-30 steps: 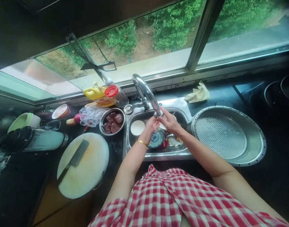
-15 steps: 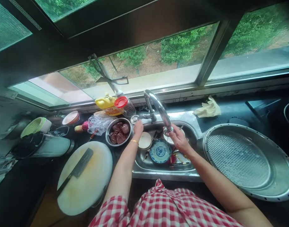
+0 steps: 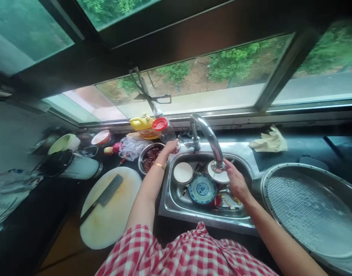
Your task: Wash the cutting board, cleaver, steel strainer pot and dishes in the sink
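My left hand [image 3: 170, 147], with a gold bangle at the wrist, reaches to the back left corner of the steel sink [image 3: 170, 199] and closes over the tap handle. The curved chrome faucet [image 3: 208, 135] arches over the basin. My right hand [image 3: 236, 183] sits just under and right of the spout's tip, fingers loosely spread and touching the nozzle, holding nothing. In the basin lie a blue patterned bowl [image 3: 202, 188], an upturned white bowl [image 3: 183, 172], a second white bowl [image 3: 221, 177] and some utensils.
Left of the sink are a steel bowl of dark red pieces [image 3: 149, 158], a round white cutting board [image 3: 115, 214] with a cleaver [image 3: 102, 198], a yellow oil jug [image 3: 143, 125] and a plastic bag. A big perforated steel tray [image 3: 311, 209] lies to the right, a pale cloth [image 3: 269, 141] behind.
My left hand left the spout and went to the tap handle at the sink's back left corner. My right hand stayed by the spout's tip. The camera tilted and shifted.
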The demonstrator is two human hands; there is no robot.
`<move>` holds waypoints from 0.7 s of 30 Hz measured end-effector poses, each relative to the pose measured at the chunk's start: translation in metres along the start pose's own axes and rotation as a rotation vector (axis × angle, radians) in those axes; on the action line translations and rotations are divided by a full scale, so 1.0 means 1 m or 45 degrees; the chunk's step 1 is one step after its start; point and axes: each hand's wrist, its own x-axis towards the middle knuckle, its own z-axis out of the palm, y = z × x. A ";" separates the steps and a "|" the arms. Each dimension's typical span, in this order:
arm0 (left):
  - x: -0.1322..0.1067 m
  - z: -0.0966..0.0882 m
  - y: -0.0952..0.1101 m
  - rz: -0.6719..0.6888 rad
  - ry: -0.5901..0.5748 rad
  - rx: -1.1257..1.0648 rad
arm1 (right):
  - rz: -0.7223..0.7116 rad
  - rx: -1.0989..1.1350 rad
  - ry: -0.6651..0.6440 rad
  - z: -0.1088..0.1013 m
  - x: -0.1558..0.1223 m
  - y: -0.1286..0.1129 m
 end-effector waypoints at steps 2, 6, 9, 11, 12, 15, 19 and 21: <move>-0.004 -0.043 -0.004 -0.045 0.017 -0.386 | 0.133 0.026 0.033 -0.006 -0.006 0.015; 0.007 -0.130 0.009 -0.006 0.230 -1.036 | 0.402 0.053 0.128 -0.010 -0.022 0.044; 0.034 -0.166 0.031 -0.036 0.305 -1.078 | 0.528 0.052 0.188 -0.007 -0.036 0.057; 0.054 -0.177 0.046 -0.079 0.276 -1.025 | 0.577 0.047 0.204 -0.005 -0.045 0.062; 0.064 -0.180 0.053 -0.100 0.240 -0.978 | 0.594 0.041 0.207 -0.004 -0.049 0.065; 0.088 -0.187 0.068 -0.140 0.138 -0.836 | 0.637 0.019 0.212 -0.005 -0.059 0.072; 0.105 -0.195 0.071 -0.161 0.095 -0.796 | 0.704 0.025 0.239 -0.005 -0.064 0.082; 0.107 -0.196 0.066 -0.128 0.092 -0.849 | 0.725 0.040 0.242 -0.002 -0.065 0.087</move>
